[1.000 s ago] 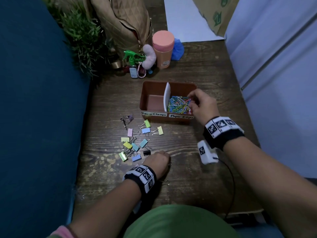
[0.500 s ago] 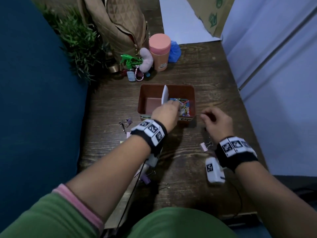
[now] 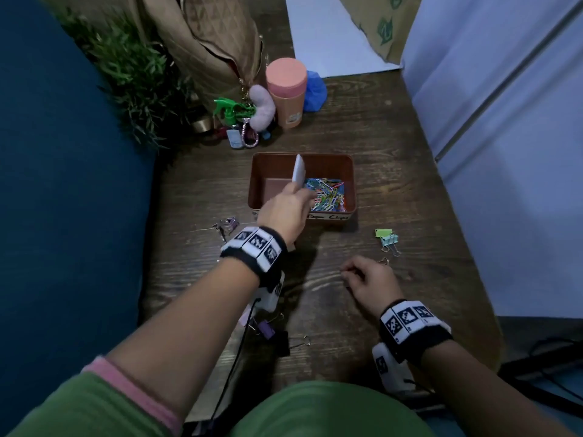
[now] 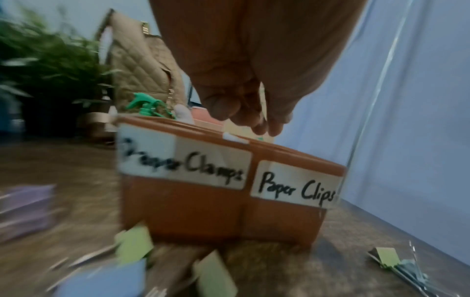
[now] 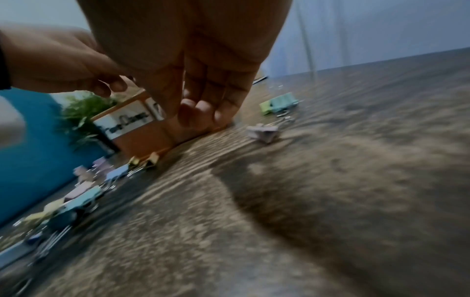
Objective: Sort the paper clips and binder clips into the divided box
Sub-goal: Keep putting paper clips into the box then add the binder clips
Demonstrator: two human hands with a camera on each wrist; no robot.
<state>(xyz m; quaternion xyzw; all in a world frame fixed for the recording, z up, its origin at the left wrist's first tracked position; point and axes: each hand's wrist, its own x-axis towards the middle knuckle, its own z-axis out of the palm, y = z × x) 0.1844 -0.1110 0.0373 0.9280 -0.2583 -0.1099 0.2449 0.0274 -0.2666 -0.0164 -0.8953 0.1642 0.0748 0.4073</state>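
Observation:
The brown divided box stands mid-table, with a white divider and labels "Paper Clamps" and "Paper Clips". Coloured paper clips fill the right compartment; the left one looks empty. My left hand hovers over the front rim by the divider with fingers bunched; what it holds is hidden. My right hand is low over the table in front of the box, fingers loosely curled, holding nothing I can see. A pink binder clip lies just beside it.
Green and teal binder clips lie right of the box. Several more are scattered front left, partly under my left arm, including a purple one. A pink tumbler, keychains, a quilted bag and a plant stand behind.
My left hand left the binder clip pile and reached forward to the box. My right hand pulled back from the paper clip compartment to the table in front.

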